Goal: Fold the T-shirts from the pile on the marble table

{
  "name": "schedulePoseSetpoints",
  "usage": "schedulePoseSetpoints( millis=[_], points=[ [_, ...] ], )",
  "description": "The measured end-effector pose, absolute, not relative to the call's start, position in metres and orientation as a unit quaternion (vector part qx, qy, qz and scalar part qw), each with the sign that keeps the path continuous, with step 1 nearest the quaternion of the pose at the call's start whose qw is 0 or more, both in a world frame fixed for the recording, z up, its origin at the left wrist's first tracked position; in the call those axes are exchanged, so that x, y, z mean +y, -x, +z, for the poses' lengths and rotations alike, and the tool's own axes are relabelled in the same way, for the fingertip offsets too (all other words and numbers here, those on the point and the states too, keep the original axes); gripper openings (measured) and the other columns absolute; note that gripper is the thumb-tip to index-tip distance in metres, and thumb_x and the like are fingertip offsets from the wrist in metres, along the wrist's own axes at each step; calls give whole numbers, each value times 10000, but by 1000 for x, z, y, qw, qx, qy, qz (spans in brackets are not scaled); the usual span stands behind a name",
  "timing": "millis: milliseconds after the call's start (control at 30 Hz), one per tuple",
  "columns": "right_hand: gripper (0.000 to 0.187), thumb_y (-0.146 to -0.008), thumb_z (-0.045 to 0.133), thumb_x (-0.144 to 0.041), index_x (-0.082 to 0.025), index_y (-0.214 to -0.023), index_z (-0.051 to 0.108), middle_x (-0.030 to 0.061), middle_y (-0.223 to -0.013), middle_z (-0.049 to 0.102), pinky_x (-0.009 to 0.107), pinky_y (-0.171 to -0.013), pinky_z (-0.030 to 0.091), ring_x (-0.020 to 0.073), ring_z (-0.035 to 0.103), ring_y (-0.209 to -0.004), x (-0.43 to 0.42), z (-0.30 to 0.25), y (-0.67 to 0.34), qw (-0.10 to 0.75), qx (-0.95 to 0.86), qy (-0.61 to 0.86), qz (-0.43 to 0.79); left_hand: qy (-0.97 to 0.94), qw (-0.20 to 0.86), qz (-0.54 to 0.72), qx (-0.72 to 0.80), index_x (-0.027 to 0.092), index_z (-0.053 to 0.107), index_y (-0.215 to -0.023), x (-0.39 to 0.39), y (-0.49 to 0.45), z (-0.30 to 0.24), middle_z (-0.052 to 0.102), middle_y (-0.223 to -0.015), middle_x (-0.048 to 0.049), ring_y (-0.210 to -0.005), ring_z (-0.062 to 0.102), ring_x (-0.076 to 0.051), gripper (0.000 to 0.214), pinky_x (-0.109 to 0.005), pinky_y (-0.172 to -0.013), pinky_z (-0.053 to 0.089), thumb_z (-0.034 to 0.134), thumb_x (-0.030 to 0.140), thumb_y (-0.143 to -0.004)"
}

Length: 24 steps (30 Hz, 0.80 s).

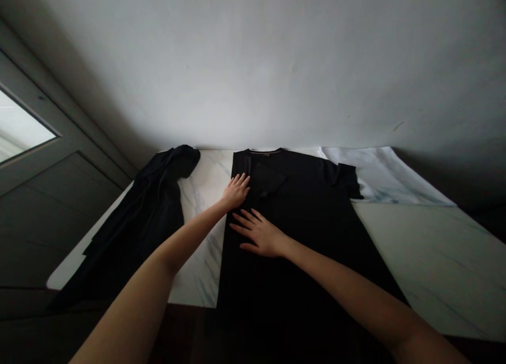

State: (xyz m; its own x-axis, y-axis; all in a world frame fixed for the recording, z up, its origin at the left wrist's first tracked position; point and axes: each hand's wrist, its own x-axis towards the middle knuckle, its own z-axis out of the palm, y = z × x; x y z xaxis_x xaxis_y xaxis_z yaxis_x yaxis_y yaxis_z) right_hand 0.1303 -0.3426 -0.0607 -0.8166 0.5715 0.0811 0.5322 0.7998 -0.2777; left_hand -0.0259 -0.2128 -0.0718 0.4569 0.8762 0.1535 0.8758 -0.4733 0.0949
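Note:
A black T-shirt lies on the table in front of me, its neckline towards the wall. Its left side is folded inward, with that sleeve lying across the chest, while the right sleeve stays spread out. My left hand rests on the folded edge just below the collar, fingers outstretched. Lower down and to the right, my right hand lies flat on the shirt with its fingers spread. Neither hand grips the cloth. The shirt's lower part is dark and hard to make out.
The white marbled table stands against a pale wall. Another dark garment is heaped on the left and hangs over the front edge. A folded white cloth lies at the back right. A grey door is at the left.

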Motion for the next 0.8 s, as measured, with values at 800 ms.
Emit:
schedulePoseSetpoints(
  millis=[800],
  points=[
    [211, -929, 599, -246, -201, -1117, 685, 61, -1243, 685, 356, -1069, 378, 189, 579, -1194, -458, -53, -132, 140, -954, 159, 213, -929, 131, 65, 340, 341, 404, -1488, -433, 95, -51, 238, -1637, -39, -1517, 147, -286, 519, -533, -1214, 207, 492, 310, -977]
  ],
)
